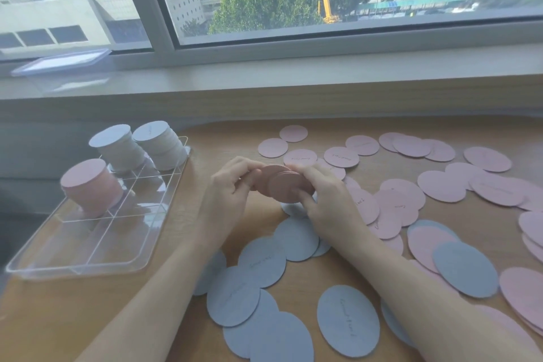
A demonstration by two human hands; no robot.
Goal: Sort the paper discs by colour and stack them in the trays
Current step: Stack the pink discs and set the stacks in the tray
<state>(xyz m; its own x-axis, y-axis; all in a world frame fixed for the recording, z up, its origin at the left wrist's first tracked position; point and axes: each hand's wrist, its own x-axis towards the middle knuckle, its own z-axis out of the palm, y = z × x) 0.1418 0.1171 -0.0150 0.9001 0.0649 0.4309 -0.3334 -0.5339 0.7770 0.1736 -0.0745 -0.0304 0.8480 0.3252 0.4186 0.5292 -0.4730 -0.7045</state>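
Both hands hold a small pile of pink discs point(282, 185) just above the table's middle. My left hand point(232, 185) grips its left edge and my right hand point(329, 200) grips its right and front edge. A clear divided tray point(97, 244) lies at the left. Its rear compartments hold two stacks of blue-grey discs point(117, 147) point(160, 145). A stack of pink discs point(91, 185) stands in a compartment in front of them. Loose pink discs point(440, 185) cover the right side. Loose blue-grey discs point(264, 261) lie near me.
A clear lidded plastic box point(67, 73) stands on the windowsill at the back left. The table's left edge runs just beyond the tray. The tray's front compartments hold nothing.
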